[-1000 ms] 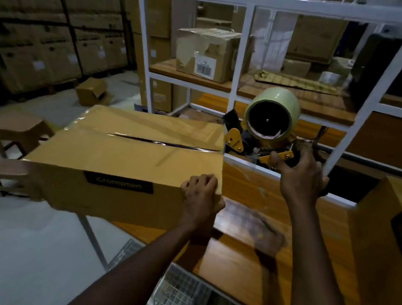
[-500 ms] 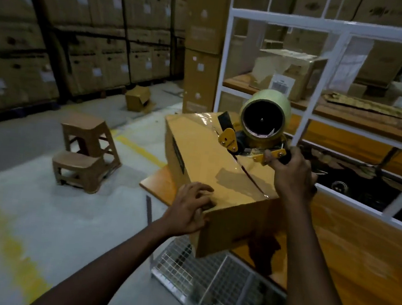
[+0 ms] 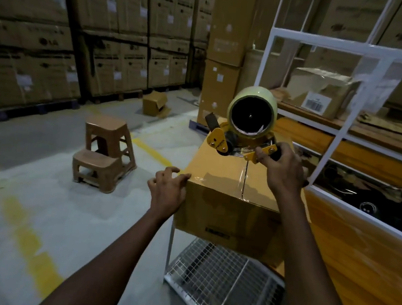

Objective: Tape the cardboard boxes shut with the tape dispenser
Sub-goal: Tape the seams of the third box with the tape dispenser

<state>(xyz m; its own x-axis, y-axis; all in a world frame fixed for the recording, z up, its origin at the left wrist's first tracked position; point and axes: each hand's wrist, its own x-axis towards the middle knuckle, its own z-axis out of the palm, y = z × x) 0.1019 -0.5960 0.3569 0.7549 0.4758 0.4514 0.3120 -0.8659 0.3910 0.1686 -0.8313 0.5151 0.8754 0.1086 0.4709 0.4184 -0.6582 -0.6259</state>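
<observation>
Right: right hand [image 3: 284,172] grips the dispenser [image 3: 244,132] handle, with its roller at the far end of the box [image 3: 219,179] seam, probably to keep the tape on line. Left hand [image 3: 168,191] clamps the near-left corner so the box stays put on the table [image 3: 357,270] edge.

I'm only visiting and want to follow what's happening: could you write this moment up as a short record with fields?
Place: warehouse, stacked cartons behind
Work item: cardboard box at the end of a wooden table
Left hand: fingers curled over the box's near left top corner
Right hand: grips the tape dispenser handle
Dispenser position: at the far end of the box's top seam
Tape roll: pale, large, mounted on the dispenser
Seam: looks glossy, as if taped; hard to be sure
Nearby: two plastic stools on the floor
</observation>
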